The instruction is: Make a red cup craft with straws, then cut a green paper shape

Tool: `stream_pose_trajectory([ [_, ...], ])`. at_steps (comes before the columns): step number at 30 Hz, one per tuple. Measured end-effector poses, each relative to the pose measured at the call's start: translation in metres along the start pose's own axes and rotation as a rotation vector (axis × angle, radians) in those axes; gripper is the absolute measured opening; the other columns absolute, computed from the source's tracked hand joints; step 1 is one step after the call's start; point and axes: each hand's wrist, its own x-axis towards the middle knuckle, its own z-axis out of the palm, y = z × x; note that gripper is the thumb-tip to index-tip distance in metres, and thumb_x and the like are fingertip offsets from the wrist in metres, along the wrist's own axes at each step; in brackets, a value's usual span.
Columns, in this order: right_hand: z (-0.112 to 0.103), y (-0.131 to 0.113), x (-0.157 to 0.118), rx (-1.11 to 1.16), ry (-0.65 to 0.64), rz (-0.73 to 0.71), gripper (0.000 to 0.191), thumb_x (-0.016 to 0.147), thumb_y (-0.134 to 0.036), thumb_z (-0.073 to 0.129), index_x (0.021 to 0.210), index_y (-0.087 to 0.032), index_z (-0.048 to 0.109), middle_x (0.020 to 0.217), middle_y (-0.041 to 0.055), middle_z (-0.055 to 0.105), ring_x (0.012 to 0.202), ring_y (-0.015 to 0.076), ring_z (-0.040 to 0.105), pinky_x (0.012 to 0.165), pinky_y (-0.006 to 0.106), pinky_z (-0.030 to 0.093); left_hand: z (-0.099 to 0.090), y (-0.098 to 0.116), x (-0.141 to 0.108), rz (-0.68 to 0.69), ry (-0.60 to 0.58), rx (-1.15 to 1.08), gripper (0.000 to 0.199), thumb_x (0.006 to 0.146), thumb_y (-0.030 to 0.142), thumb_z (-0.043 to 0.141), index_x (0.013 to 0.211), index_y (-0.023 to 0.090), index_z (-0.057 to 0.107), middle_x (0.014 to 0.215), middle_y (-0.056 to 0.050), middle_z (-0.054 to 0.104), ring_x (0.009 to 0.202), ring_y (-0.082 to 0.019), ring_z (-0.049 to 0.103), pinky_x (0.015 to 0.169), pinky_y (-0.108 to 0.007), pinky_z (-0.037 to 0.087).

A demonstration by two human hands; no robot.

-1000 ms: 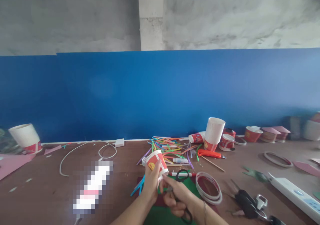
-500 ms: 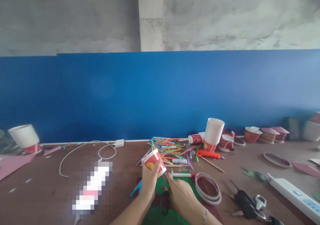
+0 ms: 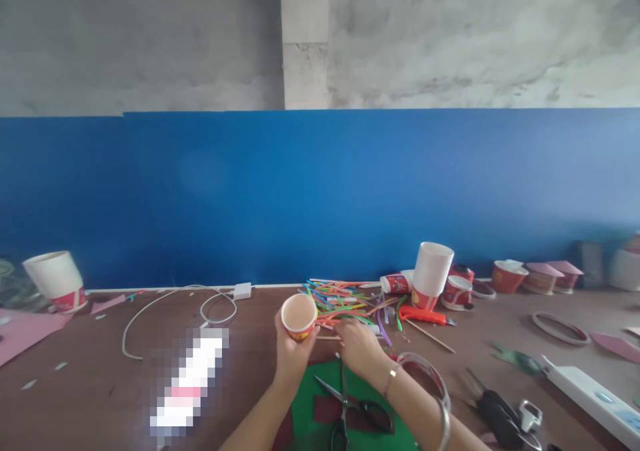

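Note:
My left hand (image 3: 294, 352) is wrapped around a red and white paper cup (image 3: 299, 324), its open mouth tilted toward me. My right hand (image 3: 361, 345) reaches down at the near edge of a pile of colourful straws (image 3: 345, 302), fingers curled; whatever they hold, if anything, is hidden. A glue tube (image 3: 373, 329) shows just behind that hand. Scissors with black handles (image 3: 345, 404) lie with blades apart on a green sheet (image 3: 310, 397), across a dark red piece (image 3: 325, 409).
Beside my right forearm lie white rings (image 3: 425, 369), partly covered. An orange cutter (image 3: 425, 315) lies before a cup stack (image 3: 433, 271). Keys (image 3: 500, 414) and a power strip (image 3: 590, 397) are at right. Another cup stack (image 3: 55, 281) and pink paper (image 3: 30, 334) are at left.
The scissors have left my right hand and lie on the green sheet. That hand has moved forward to the straws. My left hand has turned the cup so its mouth faces me.

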Motion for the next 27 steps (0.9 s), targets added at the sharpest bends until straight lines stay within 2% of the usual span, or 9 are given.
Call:
stream_pose_trajectory([
  [6,0.016,-0.009,0.033,-0.087,-0.065,-0.059,0.025,0.068,-0.007,0.053,0.088,-0.011,0.068,0.098,0.0175,0.066,0.097,0.0289,0.059,0.077,0.033,0.044,0.001,0.004,-0.006,-0.023,-0.034,-0.052,0.051,0.049,0.001,0.077,0.093,0.017,0.057,0.092,-0.006,0.063,0.097,-0.021,0.058,0.088,-0.024,0.042],
  [9,0.008,-0.008,0.031,-0.104,-0.088,-0.072,0.023,0.066,-0.006,0.054,0.084,-0.012,0.068,0.088,0.0165,0.069,0.087,0.0292,0.063,0.070,0.033,0.045,0.002,0.012,-0.009,-0.003,-0.033,-0.037,0.053,0.047,0.001,0.078,0.093,0.016,0.057,0.096,-0.008,0.062,0.101,-0.024,0.056,0.091,-0.027,0.041],
  [13,-0.016,0.002,0.018,-0.060,-0.059,-0.113,0.035,0.068,-0.006,0.049,0.098,-0.017,0.063,0.092,0.0107,0.069,0.084,0.0247,0.063,0.067,0.030,0.043,-0.001,0.012,-0.010,0.067,-0.112,0.033,0.057,0.049,0.010,0.081,0.098,0.020,0.054,0.105,-0.008,0.059,0.105,-0.025,0.053,0.095,-0.032,0.039],
  [15,-0.029,0.013,0.011,0.127,-0.053,-0.153,0.025,0.069,-0.010,0.048,0.088,-0.018,0.064,0.086,0.0076,0.069,0.079,0.0215,0.062,0.066,0.028,0.042,-0.003,0.008,-0.010,0.096,-0.127,0.073,0.058,0.050,0.014,0.081,0.101,0.021,0.053,0.106,-0.008,0.058,0.104,-0.024,0.053,0.095,-0.033,0.039],
  [18,-0.047,0.032,0.001,0.453,-0.306,-0.130,0.021,0.067,-0.009,0.045,0.067,-0.015,0.065,0.065,0.0035,0.063,0.060,0.0145,0.055,0.055,0.024,0.038,-0.004,0.004,-0.009,0.130,-0.115,0.092,0.058,0.052,0.015,0.080,0.103,0.020,0.053,0.104,-0.008,0.058,0.101,-0.024,0.054,0.094,-0.033,0.039],
  [20,-0.059,0.044,-0.008,0.754,-0.418,-0.024,0.022,0.070,-0.014,0.044,0.069,-0.014,0.066,0.056,0.0013,0.056,0.048,0.0110,0.046,0.047,0.022,0.033,-0.003,0.003,-0.008,0.143,-0.139,0.109,0.056,0.054,0.015,0.079,0.104,0.020,0.053,0.105,-0.008,0.058,0.101,-0.023,0.054,0.095,-0.033,0.039],
  [22,-0.071,0.050,-0.020,1.162,-0.302,0.020,0.024,0.077,-0.024,0.044,0.084,-0.015,0.065,0.061,0.0008,0.053,0.049,0.0100,0.044,0.046,0.022,0.033,-0.003,0.002,-0.008,0.154,-0.180,0.127,0.055,0.057,0.016,0.077,0.106,0.020,0.053,0.107,-0.009,0.058,0.102,-0.023,0.054,0.094,-0.034,0.040],
  [24,-0.082,0.048,-0.032,1.436,-0.208,-0.088,0.028,0.076,-0.033,0.056,0.097,-0.017,0.062,0.070,0.0008,0.052,0.055,0.0095,0.045,0.051,0.022,0.036,-0.004,-0.001,-0.006,0.202,-0.202,0.151,0.054,0.059,0.017,0.075,0.108,0.020,0.052,0.107,-0.009,0.058,0.100,-0.023,0.056,0.092,-0.036,0.042],
  [27,-0.094,0.031,-0.047,1.484,-0.007,-0.150,0.029,0.080,-0.039,0.056,0.100,-0.018,0.059,0.067,0.0001,0.050,0.057,0.0103,0.043,0.051,0.022,0.035,-0.007,-0.007,-0.004,0.308,-0.219,0.235,0.053,0.062,0.017,0.071,0.111,0.018,0.049,0.107,-0.009,0.058,0.098,-0.024,0.057,0.088,-0.039,0.045],
])
